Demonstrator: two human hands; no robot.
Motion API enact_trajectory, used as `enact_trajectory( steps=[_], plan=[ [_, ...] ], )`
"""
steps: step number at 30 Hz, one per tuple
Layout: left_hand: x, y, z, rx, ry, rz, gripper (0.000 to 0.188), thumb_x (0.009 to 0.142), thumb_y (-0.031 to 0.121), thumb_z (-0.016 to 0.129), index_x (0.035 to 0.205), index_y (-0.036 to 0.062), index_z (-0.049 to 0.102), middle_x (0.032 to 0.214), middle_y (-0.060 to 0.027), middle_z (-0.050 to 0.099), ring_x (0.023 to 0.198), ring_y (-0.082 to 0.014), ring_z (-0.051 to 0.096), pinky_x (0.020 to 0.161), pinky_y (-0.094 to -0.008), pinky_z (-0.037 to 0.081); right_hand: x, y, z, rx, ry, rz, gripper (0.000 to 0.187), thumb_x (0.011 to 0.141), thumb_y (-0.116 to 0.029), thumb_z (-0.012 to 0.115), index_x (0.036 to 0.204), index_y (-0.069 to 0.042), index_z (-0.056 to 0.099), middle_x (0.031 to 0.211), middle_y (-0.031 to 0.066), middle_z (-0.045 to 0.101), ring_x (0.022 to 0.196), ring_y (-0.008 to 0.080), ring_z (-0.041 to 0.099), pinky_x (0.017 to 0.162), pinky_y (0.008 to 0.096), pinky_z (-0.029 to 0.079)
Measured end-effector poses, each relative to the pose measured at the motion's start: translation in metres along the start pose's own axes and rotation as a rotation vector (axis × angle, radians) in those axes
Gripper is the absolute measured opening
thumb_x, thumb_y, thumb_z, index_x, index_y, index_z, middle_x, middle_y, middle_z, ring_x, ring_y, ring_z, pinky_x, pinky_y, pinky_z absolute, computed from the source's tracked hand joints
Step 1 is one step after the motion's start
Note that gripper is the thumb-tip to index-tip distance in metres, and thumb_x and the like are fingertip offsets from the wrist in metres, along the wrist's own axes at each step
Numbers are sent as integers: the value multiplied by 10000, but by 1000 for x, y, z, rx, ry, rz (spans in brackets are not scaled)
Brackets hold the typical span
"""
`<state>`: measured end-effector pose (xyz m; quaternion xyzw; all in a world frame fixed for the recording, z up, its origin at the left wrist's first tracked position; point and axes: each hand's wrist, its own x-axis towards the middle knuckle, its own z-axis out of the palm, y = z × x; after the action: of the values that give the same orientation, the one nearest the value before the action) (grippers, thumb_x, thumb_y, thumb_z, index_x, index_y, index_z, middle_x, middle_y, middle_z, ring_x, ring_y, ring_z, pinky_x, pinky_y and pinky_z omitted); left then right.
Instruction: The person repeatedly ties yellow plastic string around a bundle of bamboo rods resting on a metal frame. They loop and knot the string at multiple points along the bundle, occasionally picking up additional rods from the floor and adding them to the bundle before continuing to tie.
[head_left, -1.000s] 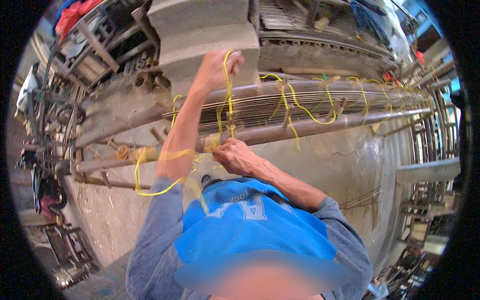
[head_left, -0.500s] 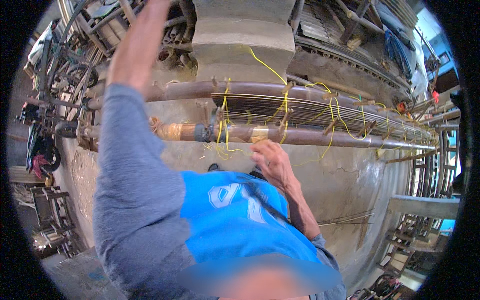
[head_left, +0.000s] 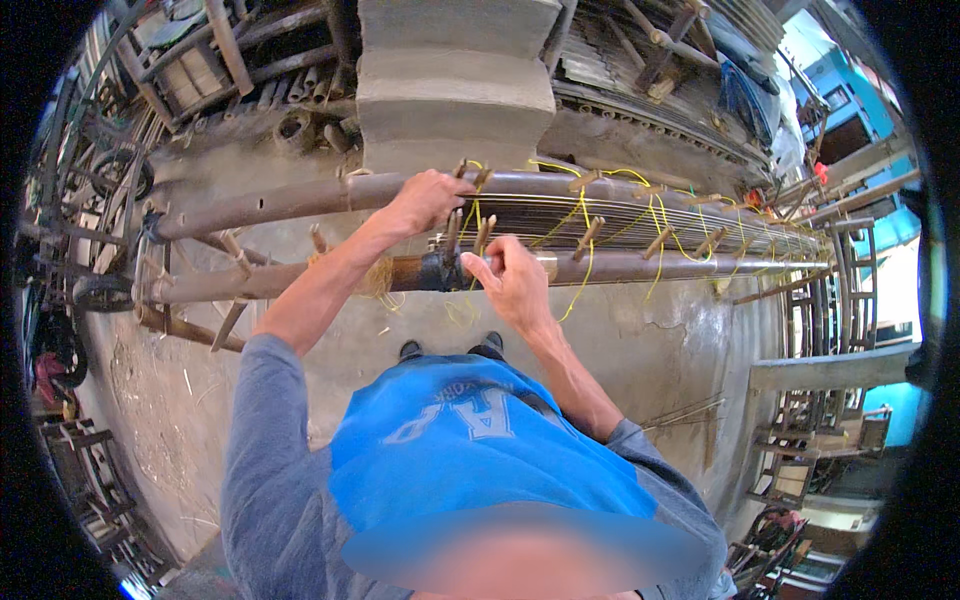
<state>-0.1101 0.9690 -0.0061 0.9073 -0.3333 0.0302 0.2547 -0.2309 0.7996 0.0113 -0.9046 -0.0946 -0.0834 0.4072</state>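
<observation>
My left hand reaches to the far wooden pole of a long frame. Its fingers are closed beside short wooden pegs, but what lies between them is hidden. At the near pole, my right hand has its thumb apart from its bent fingers, close to another pair of pegs. Dark threads stretch lengthwise between the two poles, running off to the right. Yellow cord loops around the pegs and across the threads. A dark wrapping circles the near pole beside my right thumb.
Concrete steps rise behind the frame. Wooden racks and corrugated sheets stand at the back. A small wheel is at the frame's left end. On the right is a concrete ledge; thin sticks lie on the floor.
My left hand has come down from the upper left to the far pole's pegs. My right hand has moved up and slightly left along the near pole. The view has shifted.
</observation>
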Motion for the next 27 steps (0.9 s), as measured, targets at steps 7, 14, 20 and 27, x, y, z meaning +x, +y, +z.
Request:
enact_trajectory(
  steps=[7,14,20,27],
  plan=[
    [9,-6,21,-248,-52,-198,213,752,229,556,888,79,621,736,-188,587,682,-335,584,639,-394,469,52,-55,-48,809,-45,357,262,823,-199,466,576,-121,425,470,-51,332,390,24,278,349,193,186],
    [9,-13,32,207,247,263,175,738,247,497,826,152,614,707,-73,591,679,-236,598,575,-365,492,235,-68,-10,-29,-199,-259,382,858,-363,420,799,-22,584,608,117,569,581,195,552,551,329,432],
    [15,-11,45,-412,125,-438,339,727,383,566,749,51,633,660,-185,587,617,-317,586,574,-405,447,191,6,5,421,-627,-47,221,810,-238,530,846,-26,581,678,67,574,653,182,537,608,328,443],
    [7,11,4,-408,-34,-438,294,802,282,510,731,23,629,596,-143,579,544,-215,571,522,-350,433,24,-31,-17,-228,-296,-744,54,763,-124,531,719,-96,542,622,42,550,648,183,527,772,347,300]
  ],
)
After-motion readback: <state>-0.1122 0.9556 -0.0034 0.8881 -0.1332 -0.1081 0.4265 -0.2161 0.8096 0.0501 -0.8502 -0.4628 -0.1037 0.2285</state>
